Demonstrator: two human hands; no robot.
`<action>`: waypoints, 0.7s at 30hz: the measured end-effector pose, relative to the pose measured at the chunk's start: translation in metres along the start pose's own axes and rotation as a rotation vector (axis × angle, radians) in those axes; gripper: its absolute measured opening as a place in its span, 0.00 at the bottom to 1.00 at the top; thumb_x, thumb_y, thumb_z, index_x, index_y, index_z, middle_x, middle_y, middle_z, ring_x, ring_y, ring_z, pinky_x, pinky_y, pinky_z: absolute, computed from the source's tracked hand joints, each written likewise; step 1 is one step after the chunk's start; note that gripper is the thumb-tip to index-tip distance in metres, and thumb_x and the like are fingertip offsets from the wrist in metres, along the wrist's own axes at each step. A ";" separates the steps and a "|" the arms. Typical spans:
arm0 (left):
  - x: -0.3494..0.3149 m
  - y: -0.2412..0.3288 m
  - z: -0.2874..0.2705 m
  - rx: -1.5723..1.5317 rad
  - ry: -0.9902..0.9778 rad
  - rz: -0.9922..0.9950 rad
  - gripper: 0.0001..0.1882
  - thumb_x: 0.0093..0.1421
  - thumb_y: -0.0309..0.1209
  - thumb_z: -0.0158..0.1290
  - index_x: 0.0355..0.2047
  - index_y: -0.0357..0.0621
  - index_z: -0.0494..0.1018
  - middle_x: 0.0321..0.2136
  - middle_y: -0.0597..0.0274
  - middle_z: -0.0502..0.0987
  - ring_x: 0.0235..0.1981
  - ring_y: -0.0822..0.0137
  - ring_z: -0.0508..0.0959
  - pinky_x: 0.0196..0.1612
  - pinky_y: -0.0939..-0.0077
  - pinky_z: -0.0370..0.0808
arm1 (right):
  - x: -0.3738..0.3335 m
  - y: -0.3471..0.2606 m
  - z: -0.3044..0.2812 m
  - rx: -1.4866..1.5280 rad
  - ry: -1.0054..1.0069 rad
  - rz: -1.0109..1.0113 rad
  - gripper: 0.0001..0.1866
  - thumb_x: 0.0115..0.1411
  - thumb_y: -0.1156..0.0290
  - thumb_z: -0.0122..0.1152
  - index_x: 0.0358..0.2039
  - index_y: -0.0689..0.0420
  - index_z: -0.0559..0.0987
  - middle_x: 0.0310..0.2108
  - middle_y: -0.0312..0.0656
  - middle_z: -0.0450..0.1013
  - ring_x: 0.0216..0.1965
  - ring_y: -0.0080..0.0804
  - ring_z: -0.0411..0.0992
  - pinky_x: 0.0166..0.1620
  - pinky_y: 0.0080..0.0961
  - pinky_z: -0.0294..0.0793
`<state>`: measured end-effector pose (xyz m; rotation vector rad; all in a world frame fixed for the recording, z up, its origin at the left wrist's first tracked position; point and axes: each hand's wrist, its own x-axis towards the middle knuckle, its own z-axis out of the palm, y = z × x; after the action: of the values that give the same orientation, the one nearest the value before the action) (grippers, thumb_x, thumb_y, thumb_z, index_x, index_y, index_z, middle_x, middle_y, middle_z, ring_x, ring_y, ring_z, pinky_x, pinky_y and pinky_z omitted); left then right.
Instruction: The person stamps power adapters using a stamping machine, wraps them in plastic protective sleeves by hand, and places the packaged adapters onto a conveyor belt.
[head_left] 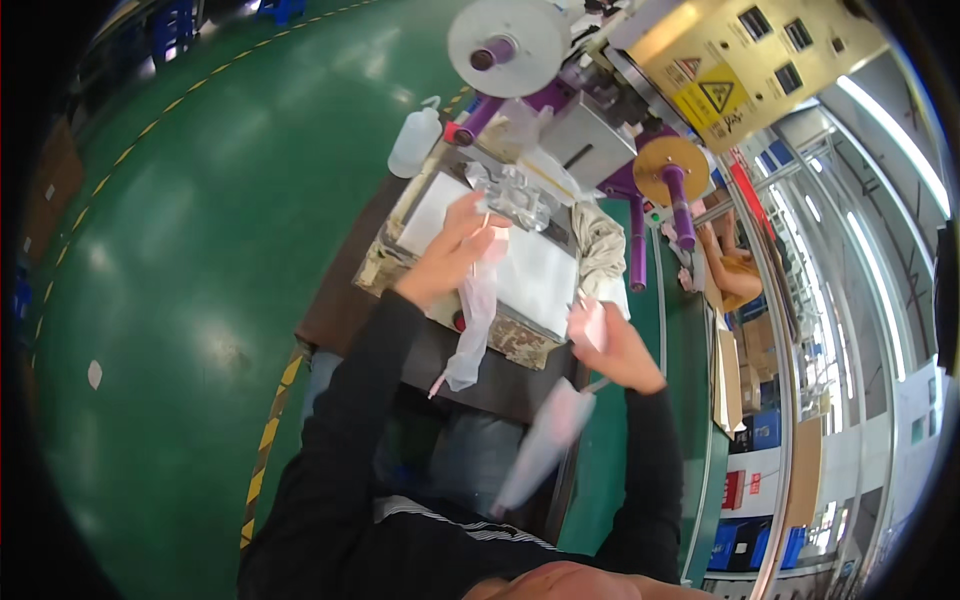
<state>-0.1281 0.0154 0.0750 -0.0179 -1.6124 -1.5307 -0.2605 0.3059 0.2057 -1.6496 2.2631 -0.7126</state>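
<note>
My left hand (pixel 450 255) is closed round a small pink block (pixel 496 243), over the pale plate of the machine. Below it hangs a translucent plastic sleeve (pixel 474 335) with a thin pink tip at its lower end. At the plate's right corner, my right hand (pixel 625 355) grips a second pink block (pixel 587 325), which looks like a plug with small prongs. A cable runs from there into another translucent sleeve (pixel 548 440), blurred and slanting down toward my lap. Clear crumpled plastic and a metal fixture (pixel 515 195) lie just beyond my left hand.
The machine carries a white reel (pixel 508 48), a tan reel (pixel 671 172), purple rods (pixel 638 245) and a gold panel (pixel 750 60) with warning labels. A squeeze bottle (pixel 415 140) stands at its left corner, a bunched cloth (pixel 598 245) at the right. Another person's arm (pixel 735 275) shows at right.
</note>
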 end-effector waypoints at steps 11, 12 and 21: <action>-0.102 0.047 -0.080 -0.879 0.394 -0.066 0.39 0.63 0.30 0.54 0.73 0.41 0.51 0.44 0.58 0.71 0.33 0.68 0.78 0.35 0.73 0.80 | 0.200 0.049 0.068 0.053 0.241 0.370 0.22 0.63 0.62 0.64 0.52 0.61 0.71 0.37 0.40 0.74 0.26 0.25 0.72 0.29 0.23 0.72; -0.100 0.048 -0.089 -0.911 0.470 -0.113 0.38 0.63 0.29 0.53 0.72 0.41 0.53 0.43 0.57 0.71 0.29 0.67 0.78 0.28 0.74 0.80 | 0.210 0.050 0.072 0.081 0.269 0.207 0.31 0.63 0.58 0.63 0.59 0.66 0.70 0.45 0.48 0.77 0.32 0.34 0.78 0.37 0.27 0.76; -0.102 0.031 -0.114 -0.373 0.394 -0.420 0.34 0.58 0.27 0.56 0.66 0.42 0.62 0.48 0.58 0.73 0.29 0.74 0.77 0.31 0.79 0.76 | 0.264 0.074 0.074 -0.452 0.213 0.231 0.38 0.64 0.46 0.57 0.65 0.61 0.67 0.56 0.60 0.73 0.58 0.59 0.70 0.60 0.42 0.67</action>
<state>0.0163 -0.0145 0.0224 0.4149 -1.0438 -1.9915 -0.3726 0.0573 0.1254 -1.4984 2.8741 -0.3502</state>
